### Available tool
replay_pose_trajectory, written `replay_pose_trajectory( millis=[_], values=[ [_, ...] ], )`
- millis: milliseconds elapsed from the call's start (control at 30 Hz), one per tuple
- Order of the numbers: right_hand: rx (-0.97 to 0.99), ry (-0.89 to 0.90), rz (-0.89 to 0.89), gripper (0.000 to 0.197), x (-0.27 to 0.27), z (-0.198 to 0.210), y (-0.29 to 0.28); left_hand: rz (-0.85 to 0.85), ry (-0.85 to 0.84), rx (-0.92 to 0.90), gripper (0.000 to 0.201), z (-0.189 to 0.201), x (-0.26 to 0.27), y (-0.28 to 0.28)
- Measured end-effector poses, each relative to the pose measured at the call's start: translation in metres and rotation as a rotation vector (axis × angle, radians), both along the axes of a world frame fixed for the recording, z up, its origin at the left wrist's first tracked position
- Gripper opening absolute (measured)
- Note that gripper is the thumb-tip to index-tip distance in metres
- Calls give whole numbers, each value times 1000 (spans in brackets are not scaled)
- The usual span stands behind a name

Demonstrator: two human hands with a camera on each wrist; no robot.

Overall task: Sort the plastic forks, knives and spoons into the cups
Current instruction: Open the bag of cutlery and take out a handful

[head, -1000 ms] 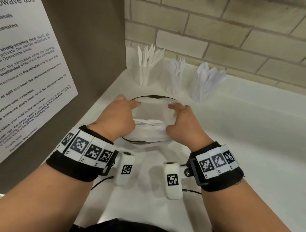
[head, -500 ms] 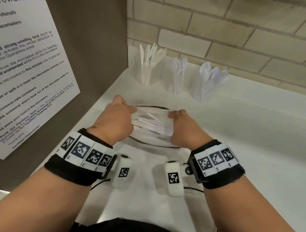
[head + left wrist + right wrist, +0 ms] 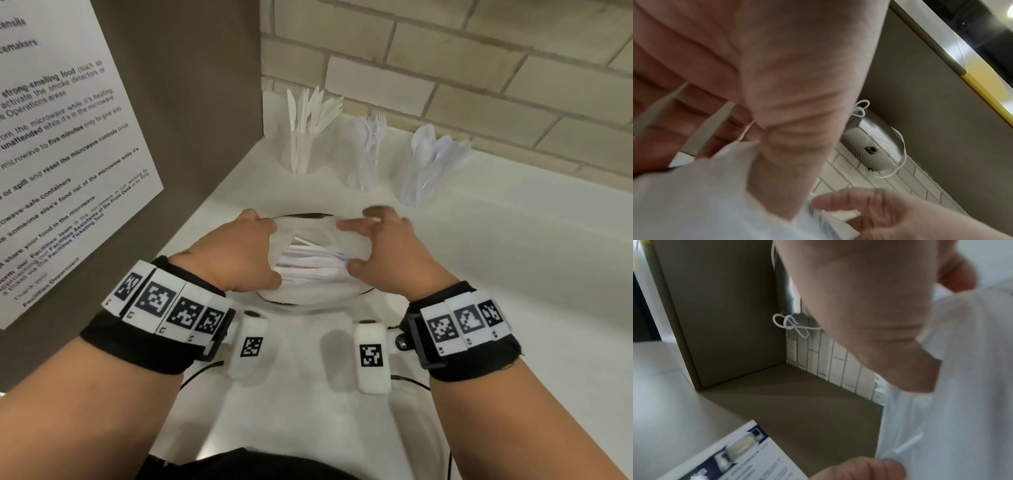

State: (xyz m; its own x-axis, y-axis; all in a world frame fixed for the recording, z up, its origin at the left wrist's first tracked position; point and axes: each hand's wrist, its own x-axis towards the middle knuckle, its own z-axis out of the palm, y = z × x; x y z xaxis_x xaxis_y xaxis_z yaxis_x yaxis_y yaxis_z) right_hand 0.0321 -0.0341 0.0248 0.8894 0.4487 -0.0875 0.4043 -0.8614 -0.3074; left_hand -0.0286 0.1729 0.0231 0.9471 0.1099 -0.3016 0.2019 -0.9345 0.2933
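A clear plastic bag (image 3: 317, 236) full of white plastic cutlery (image 3: 308, 265) sits over a dark-rimmed plate (image 3: 310, 302) on the white counter. My left hand (image 3: 262, 251) grips the bag's left side and my right hand (image 3: 359, 245) grips its right side, with the film stretched between them. The bag (image 3: 694, 194) fills the lower left of the left wrist view, and the bag (image 3: 951, 386) also covers the right half of the right wrist view. Behind stand three clear cups: knives (image 3: 301, 150), forks (image 3: 368, 161), spoons (image 3: 424, 178).
A brown side panel with a printed notice (image 3: 68, 147) rises close on the left. A pale brick wall (image 3: 445, 68) runs behind the cups. The white counter (image 3: 531, 274) extends to the right. A grey device with a white cord (image 3: 871, 149) hangs on the wall.
Both hands have pulled the bag wider apart, and the cutlery inside shows more plainly. The right hand's fingers have shifted toward the bag's far edge.
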Motion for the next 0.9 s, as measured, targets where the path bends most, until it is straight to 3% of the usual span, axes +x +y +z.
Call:
replay_pose_trajectory(
  millis=[67, 133, 167, 267, 367, 500, 700, 767, 833, 900],
  values=[
    [186, -183, -10, 44, -2, 9, 4, 11, -31, -5, 84, 1, 0, 0],
    [309, -236, -1, 30, -4, 13, 12, 10, -49, 0, 78, 2, 1, -2],
    [274, -192, 21, 29, -5, 12, 16, 6, -54, -1, 76, 3, 1, -4],
    [-86, -7, 92, 44, -7, -4, 28, -16, -47, -19, 78, 4, 0, -8],
    [-275, -32, 138, 58, -8, -22, 37, -33, -41, -19, 84, 0, -3, -11],
    [-283, -114, 219, 57, -8, -24, 43, -12, -57, -20, 87, -5, -5, -8],
    [-146, 11, 210, 64, -6, -16, 38, 92, -93, -68, 86, -4, -7, -10],
    [-78, -28, 179, 55, -8, -8, 36, 111, -54, -37, 68, 0, -8, -13],
    [-136, -98, 141, 37, -10, -2, 35, 81, -4, 20, 45, 6, -11, -20],
    [-291, -129, 93, 14, -11, 1, 36, 37, 143, -75, 57, 10, -14, -25]
  ],
)
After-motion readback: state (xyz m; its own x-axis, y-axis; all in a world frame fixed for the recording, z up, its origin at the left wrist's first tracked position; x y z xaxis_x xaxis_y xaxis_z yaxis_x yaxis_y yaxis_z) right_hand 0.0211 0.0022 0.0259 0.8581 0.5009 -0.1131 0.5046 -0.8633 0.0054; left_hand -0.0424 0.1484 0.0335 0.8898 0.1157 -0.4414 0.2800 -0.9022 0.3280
